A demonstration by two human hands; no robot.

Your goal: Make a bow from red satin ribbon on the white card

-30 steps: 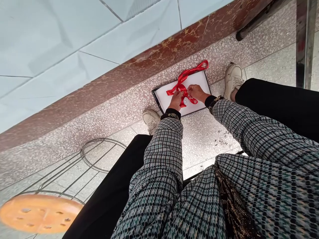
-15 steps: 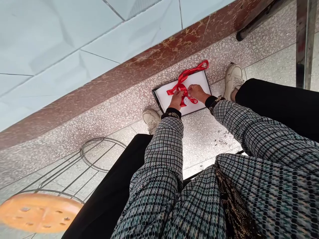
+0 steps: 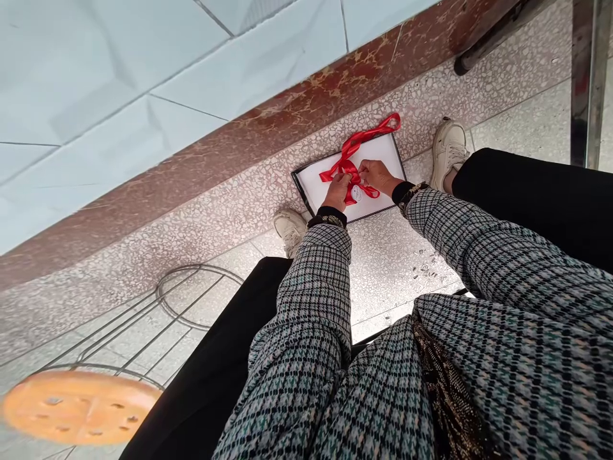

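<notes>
A red satin ribbon (image 3: 353, 145) lies in loops over a flat white board or box lid with dark edges (image 3: 318, 174), and one looped end reaches past the far edge. My left hand (image 3: 338, 190) pinches the ribbon near its gathered middle. From the other side, my right hand (image 3: 376, 175) has its fingertips pressed together at the same gathered spot. Between the hands sits a small round white tag (image 3: 357, 193) with dark print too small to read. What exactly lies between the fingertips is partly hidden.
A stool with an orange seat (image 3: 81, 407) and wire legs stands at lower left. My shoes (image 3: 449, 152) flank the white board. Small scraps (image 3: 428, 265) lie on the speckled floor. A tiled wall (image 3: 191, 70) rises ahead, and a metal post (image 3: 585, 83) stands at right.
Both hands stay at the ribbon's gathered middle with barely any shift. The view has moved very slightly; the ribbon and board look the same.
</notes>
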